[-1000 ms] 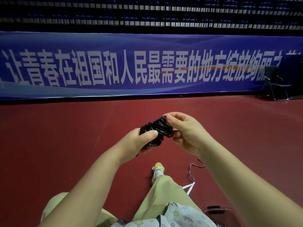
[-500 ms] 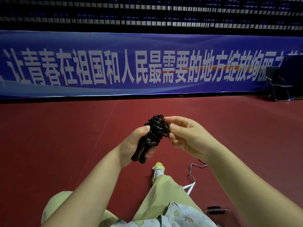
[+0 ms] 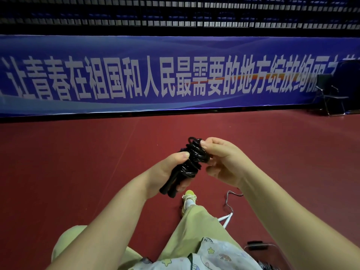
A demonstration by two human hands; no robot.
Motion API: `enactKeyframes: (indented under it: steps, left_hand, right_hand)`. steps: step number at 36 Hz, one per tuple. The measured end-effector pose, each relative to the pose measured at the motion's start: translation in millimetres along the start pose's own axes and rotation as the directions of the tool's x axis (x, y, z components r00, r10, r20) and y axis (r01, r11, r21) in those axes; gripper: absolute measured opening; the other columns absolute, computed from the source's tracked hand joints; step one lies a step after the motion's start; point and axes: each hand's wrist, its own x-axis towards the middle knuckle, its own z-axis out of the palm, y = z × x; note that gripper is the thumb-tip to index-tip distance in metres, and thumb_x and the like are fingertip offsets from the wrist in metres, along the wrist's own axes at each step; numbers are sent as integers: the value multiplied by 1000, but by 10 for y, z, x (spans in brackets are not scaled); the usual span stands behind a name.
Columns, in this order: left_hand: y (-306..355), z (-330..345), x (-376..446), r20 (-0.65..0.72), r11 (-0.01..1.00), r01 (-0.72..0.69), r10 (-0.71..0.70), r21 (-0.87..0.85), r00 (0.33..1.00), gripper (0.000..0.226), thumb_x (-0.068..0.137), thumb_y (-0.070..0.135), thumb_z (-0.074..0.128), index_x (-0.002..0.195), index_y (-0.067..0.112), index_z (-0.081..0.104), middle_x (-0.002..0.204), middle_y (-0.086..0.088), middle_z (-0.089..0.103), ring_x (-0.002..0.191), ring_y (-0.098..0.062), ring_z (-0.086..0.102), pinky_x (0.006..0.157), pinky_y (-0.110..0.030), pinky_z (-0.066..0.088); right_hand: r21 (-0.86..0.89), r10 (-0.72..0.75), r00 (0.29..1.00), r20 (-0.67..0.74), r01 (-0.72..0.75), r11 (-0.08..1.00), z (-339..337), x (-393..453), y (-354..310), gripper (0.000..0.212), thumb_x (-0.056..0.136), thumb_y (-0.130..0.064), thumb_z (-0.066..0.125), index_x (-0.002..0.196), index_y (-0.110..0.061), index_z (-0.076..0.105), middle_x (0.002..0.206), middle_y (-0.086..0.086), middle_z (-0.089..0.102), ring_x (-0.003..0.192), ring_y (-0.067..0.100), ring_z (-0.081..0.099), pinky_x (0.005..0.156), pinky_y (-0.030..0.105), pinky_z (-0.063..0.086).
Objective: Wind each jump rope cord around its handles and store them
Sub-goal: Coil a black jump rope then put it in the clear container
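A black jump rope (image 3: 191, 161) is held in front of me above the red floor, its glossy cord coiled in many turns around its two black handles. My left hand (image 3: 165, 172) grips the handles, thumb pressed on the coils, with the handle ends sticking out below the palm. My right hand (image 3: 224, 160) pinches the cord at the top of the bundle. A second rope with white handles (image 3: 226, 219) and a thin cord lies on the floor to the right of my leg.
I sit on a red sports floor (image 3: 78, 172), one leg in pale green trousers stretched out to a yellow shoe (image 3: 188, 194). A blue banner wall (image 3: 175, 75) runs across ahead. A black chair (image 3: 329, 94) stands far right. A clear container (image 3: 261, 248) sits bottom right.
The bundle has tilted upright in my left hand, so the handle ends now show below the palm. My right hand has moved to the top of the coils.
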Motion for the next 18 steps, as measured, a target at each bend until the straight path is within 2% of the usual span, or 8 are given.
enactKeyframes:
  steps: [3,6,9,11,13,15,18]
  left_hand:
    - [8,-19,-3,12,1000,-1,1,29,1000,60,77,59,43,88,0,53,56,-1,52,52,-17,44,59,-32,38]
    - [34,-63,14,6,1000,-1,1,27,1000,61,78,58,42,91,0,53,57,-1,52,52,-17,44,58,-32,37]
    - [29,-94,45,16,1000,-3,3,23,1000,62,80,56,41,93,-4,53,56,-1,51,51,-17,42,57,-32,36]
    - [-3,-130,64,13,1000,16,-16,24,1000,71,80,56,41,105,-9,53,56,-2,51,51,-18,42,57,-33,36]
    - [-81,-186,98,3,999,42,-42,16,999,67,80,57,41,100,-4,59,57,-4,50,51,-18,42,57,-34,36]
    - [-148,-226,104,-16,995,100,-100,0,995,69,77,60,43,92,-6,56,58,-6,51,51,-18,43,57,-33,36]
    - [-286,-241,200,1,979,204,-204,7,979,62,71,64,47,80,4,58,59,-6,53,52,-19,45,57,-31,38]
  right_hand:
    - [31,24,999,25,-25,999,-6,40,38,34,76,-24,73,69,-17,41,54,-9,51,42,1,40,37,14,23]
    - [92,2,995,100,-11,996,-31,108,92,31,75,-38,75,77,-15,54,54,-10,51,43,1,39,37,12,29]
    - [56,75,990,118,-82,995,-62,178,73,41,82,-57,50,82,-17,58,58,-9,52,44,2,39,39,13,30]
    - [-23,114,989,99,-112,993,-109,238,54,46,81,-64,48,79,-19,58,65,-7,55,50,4,43,43,16,32]
    - [-125,127,990,64,-118,985,-160,307,48,42,80,-62,55,74,-21,60,70,-3,56,57,9,46,49,20,32]
    - [-197,129,991,18,-123,973,-182,369,58,35,78,-54,58,72,-19,60,70,-1,54,60,12,44,55,25,31]
    - [-215,150,988,-34,-154,964,-276,477,100,30,76,-47,68,73,-18,60,70,0,53,63,14,45,60,28,32]
